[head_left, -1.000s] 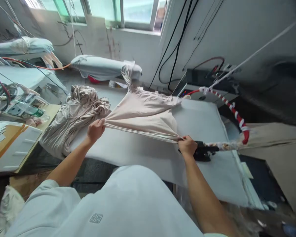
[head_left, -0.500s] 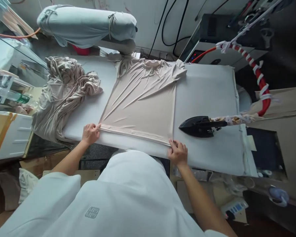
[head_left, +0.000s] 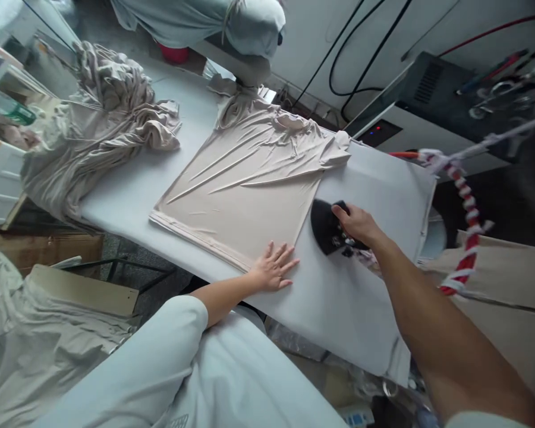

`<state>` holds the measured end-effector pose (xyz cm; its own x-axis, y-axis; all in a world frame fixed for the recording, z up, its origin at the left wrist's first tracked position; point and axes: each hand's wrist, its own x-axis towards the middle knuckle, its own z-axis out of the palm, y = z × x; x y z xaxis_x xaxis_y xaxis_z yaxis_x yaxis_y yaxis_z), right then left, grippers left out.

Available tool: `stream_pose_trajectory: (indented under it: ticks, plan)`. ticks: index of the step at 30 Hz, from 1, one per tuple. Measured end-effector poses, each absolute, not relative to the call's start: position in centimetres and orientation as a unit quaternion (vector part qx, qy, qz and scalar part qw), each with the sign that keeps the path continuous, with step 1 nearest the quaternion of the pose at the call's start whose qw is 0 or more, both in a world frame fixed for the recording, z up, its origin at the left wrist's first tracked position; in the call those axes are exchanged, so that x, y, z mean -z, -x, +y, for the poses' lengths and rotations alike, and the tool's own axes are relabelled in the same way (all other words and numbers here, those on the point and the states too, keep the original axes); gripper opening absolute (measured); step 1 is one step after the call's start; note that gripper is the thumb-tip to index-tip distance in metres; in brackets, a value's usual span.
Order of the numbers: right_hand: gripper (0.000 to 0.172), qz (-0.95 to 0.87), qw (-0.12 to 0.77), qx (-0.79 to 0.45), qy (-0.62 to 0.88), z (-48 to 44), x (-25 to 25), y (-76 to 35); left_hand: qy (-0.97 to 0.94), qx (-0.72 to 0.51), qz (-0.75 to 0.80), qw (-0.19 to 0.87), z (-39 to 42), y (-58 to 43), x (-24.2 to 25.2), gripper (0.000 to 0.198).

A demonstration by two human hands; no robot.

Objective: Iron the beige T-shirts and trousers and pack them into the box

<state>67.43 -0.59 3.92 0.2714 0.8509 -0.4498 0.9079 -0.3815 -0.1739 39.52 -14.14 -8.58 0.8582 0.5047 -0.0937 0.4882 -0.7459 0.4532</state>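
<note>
A beige T-shirt [head_left: 245, 190] lies spread on the white-covered ironing table [head_left: 339, 309], with creases fanning from its collar and chest. My left hand [head_left: 274, 268] rests flat with fingers spread over the shirt's near right hem corner, partly on the table cover. Just right of the shirt's side edge, my right hand [head_left: 359, 224] is wrapped round the handle of a black iron [head_left: 327, 229]. The iron's tip points toward the shirt, and its sole is hidden from view.
Crumpled beige garments [head_left: 111, 128] are heaped at the table's left end. A red hose wrapped in white strips [head_left: 470, 220] hangs at the right, near a dark machine [head_left: 428, 89]. A padded pressing arm [head_left: 254, 30] stands behind the table.
My left hand has moved from the left hem corner to the right one and flattened. My right hand has let go of the hem and gripped the iron. The view has turned.
</note>
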Motion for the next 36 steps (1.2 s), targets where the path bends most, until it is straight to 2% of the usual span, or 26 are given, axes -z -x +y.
stream_pose_trajectory:
  ticks: [2,4,7,9,13,15,17,20,23,25,28,31,34,36]
  plan:
    - [0.058,0.574,0.051,0.251,-0.778,2.8,-4.5,-64.3,-0.938,-0.01,0.246,0.246,-13.5,-38.1,8.2,0.087]
    - [0.05,0.619,0.058,0.279,-0.732,3.1,-4.6,-59.9,-0.921,0.003,0.292,0.259,-10.0,-33.4,7.1,0.085]
    - [0.038,0.686,0.105,0.328,-0.641,-1.6,-3.7,-52.7,-0.78,0.05,0.576,0.24,-3.2,-20.5,4.7,0.081]
    - [0.039,0.705,0.154,0.339,-0.603,-5.7,-3.0,-48.3,-0.639,0.073,0.74,0.199,0.1,-10.8,2.8,0.082]
    - [0.047,0.705,0.187,0.355,-0.584,-7.2,-3.3,-39.1,-0.591,0.064,0.785,0.178,4.4,0.8,-0.1,0.084]
    - [0.048,0.706,0.169,0.375,-0.576,-3.9,-3.8,-33.5,-0.577,0.01,0.781,0.237,7.8,1.6,-1.0,0.07]
    - [0.048,0.72,0.144,0.393,-0.554,0.6,-3.9,-27.3,-0.542,-0.034,0.762,0.353,13.3,0.1,-1.1,0.052]
    - [0.049,0.745,0.099,0.402,-0.524,6.8,-3.9,-18.6,-0.531,-0.021,0.668,0.521,24.1,-5.4,0.3,0.06]
    - [0.042,0.752,0.101,0.409,-0.506,10.0,-3.9,-12.8,-0.564,0.02,0.557,0.609,34.9,-13.4,2.2,0.052]
    - [0.037,0.742,0.122,0.419,-0.508,10.6,-4.0,-11.4,-0.614,0.025,0.527,0.587,40.8,-18.3,2.9,0.048]
    - [0.039,0.701,0.16,0.418,-0.556,11.6,-3.8,-13.2,-0.758,-0.005,0.497,0.423,47.1,-21.4,3.6,0.031]
    - [0.052,0.603,0.184,0.378,-0.678,17.4,-3.4,-18.9,-0.85,-0.052,0.451,0.268,50.8,-19.8,5.4,0.027]
    - [0.064,0.503,0.102,0.312,-0.799,29.3,-2.6,-26.3,-0.836,-0.094,0.49,0.23,52.0,-17.9,7.2,0.032]
    - [0.065,0.502,0.027,0.268,-0.822,37.6,-2.0,-29.8,-0.802,-0.112,0.538,0.233,52.2,-17.6,7.7,0.035]
